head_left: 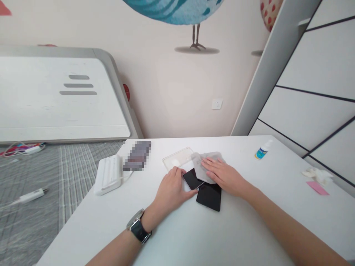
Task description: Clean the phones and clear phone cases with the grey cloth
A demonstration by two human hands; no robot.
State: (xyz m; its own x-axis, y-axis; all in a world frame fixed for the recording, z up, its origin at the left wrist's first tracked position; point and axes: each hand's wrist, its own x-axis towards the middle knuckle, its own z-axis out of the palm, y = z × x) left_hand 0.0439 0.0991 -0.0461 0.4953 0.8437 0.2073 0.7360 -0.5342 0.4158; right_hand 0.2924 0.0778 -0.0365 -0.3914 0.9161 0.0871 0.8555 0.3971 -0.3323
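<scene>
My left hand (pixel 171 187) is closed on a black-screened phone (pixel 191 178), fingers at its far edge and thumb at its near edge. The phone lies on the table. Over its right part is a crumpled light grey cloth (pixel 203 171), and my right hand (pixel 222 173) rests on that cloth with its fingers stretched out flat. Partly beneath the cloth, nearer to me, sits a flat black item (pixel 209 197) whose kind I cannot tell. Behind the phone is a clear phone case (pixel 177 158); the cloth's edge meets its right end.
On the left of the white table (pixel 116 225) are a white power strip (pixel 108 173) and a blurred-out dark device (pixel 138 155). A small spray bottle (pixel 263 149) stands at the back right. Crumpled tissue (pixel 318 175) and a pink slip (pixel 317 188) lie at the right.
</scene>
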